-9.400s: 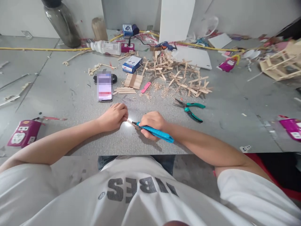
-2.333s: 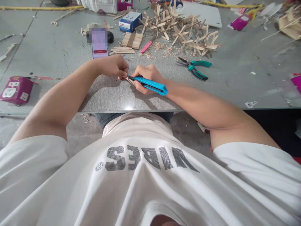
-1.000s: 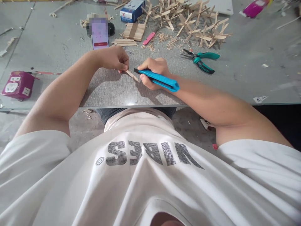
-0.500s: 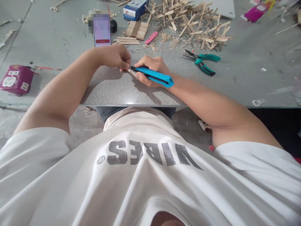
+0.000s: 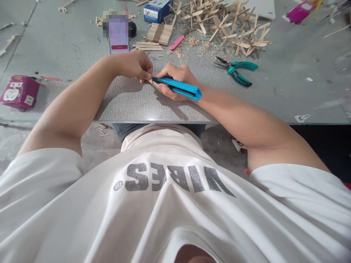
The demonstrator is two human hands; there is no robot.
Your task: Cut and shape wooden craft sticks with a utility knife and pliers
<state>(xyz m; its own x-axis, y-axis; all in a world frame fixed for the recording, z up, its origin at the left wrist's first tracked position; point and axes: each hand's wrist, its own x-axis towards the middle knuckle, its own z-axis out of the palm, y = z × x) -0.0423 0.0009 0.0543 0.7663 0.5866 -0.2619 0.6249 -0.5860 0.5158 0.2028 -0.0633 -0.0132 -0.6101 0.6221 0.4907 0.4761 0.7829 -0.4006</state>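
My right hand (image 5: 177, 80) is closed round a blue utility knife (image 5: 182, 87), its black tip pointing left toward my other hand. A thin wooden craft stick (image 5: 154, 84) slants between the two hands, just under the knife's tip. My left hand (image 5: 137, 65) pinches the stick's far end between thumb and fingers. Part of the stick is hidden by the fingers of both hands. The knife's blade is too small to make out where it meets the wood.
Beyond my hands lie a phone (image 5: 119, 40), loose craft sticks (image 5: 148, 46), a banded stick bundle (image 5: 161, 34), a pink-handled knife (image 5: 177, 42), wood shavings (image 5: 203, 48) and a heap of joined sticks (image 5: 219, 22). Green pliers (image 5: 237, 71) rest at right, a purple box (image 5: 19, 92) at left.
Both hands keep their hold in nearly the same place. The utility knife's rear end has shifted very slightly up and left.
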